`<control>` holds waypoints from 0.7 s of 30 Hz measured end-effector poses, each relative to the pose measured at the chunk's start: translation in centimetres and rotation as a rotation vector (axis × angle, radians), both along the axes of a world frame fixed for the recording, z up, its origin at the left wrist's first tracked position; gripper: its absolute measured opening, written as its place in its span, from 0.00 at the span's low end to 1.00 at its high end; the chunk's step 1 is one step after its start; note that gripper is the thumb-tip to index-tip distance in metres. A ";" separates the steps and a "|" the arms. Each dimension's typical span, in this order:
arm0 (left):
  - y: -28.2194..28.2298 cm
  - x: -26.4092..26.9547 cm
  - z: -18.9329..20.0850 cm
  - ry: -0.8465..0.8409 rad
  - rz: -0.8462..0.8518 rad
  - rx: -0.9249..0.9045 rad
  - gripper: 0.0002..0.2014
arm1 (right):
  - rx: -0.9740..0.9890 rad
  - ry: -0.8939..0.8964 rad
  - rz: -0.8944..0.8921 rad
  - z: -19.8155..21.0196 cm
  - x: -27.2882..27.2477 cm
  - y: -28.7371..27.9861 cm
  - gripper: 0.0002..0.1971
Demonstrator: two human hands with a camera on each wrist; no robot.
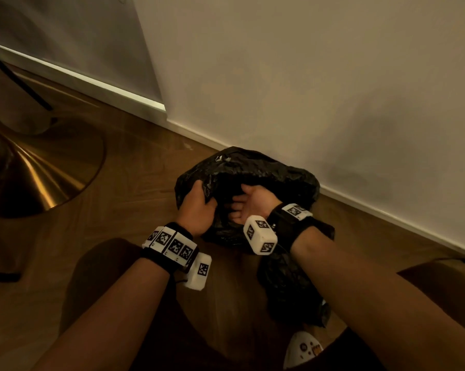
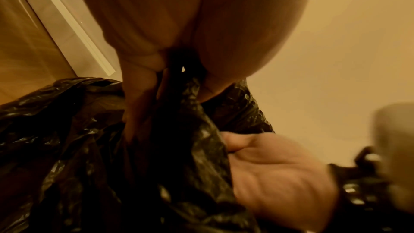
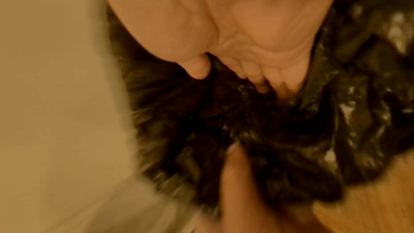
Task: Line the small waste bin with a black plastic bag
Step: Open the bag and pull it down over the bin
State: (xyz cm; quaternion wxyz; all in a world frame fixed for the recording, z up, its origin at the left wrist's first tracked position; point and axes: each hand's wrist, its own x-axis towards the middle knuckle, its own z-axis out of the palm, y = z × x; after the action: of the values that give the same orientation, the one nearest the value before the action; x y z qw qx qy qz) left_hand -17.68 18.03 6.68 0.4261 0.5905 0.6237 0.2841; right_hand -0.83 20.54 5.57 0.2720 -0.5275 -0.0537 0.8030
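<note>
A crinkled black plastic bag [image 1: 266,170] is puffed up on the wooden floor close to the wall. My left hand [image 1: 199,207] grips its near left edge with curled fingers. My right hand [image 1: 248,203] lies palm up at the bag's mouth, its fingers hooked into the plastic. In the left wrist view my left hand [image 2: 156,42] pinches a fold of the bag [image 2: 67,130], with the right hand [image 2: 280,166] just beside it. The blurred right wrist view shows my right hand [image 3: 246,24] curled into the bag [image 3: 291,130]. More black plastic [image 1: 293,290] trails under my right forearm. No bin shows.
A round brass-coloured base [image 1: 38,170] stands on the floor at the left, with a black rod [image 1: 19,81] above it. A white skirting board [image 1: 386,210] runs along the wall right behind the bag. A small white device [image 1: 303,349] lies by my knees.
</note>
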 end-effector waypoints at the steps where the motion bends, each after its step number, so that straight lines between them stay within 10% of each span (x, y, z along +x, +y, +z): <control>1: -0.1 0.1 0.2 -0.014 -0.002 -0.015 0.19 | -0.012 -0.021 -0.032 -0.6 -0.4 0.1 0.33; 21: -1.6 -0.3 2.3 -0.193 -0.202 -0.084 0.25 | 0.207 -0.137 -0.057 -1.0 -0.4 2.7 0.28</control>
State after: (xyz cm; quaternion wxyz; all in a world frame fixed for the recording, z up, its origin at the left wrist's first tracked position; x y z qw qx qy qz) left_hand -18.01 16.47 8.99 0.5348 0.6017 0.5288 0.2689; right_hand -1.21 23.19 4.62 0.3433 -0.5515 -0.1396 0.7473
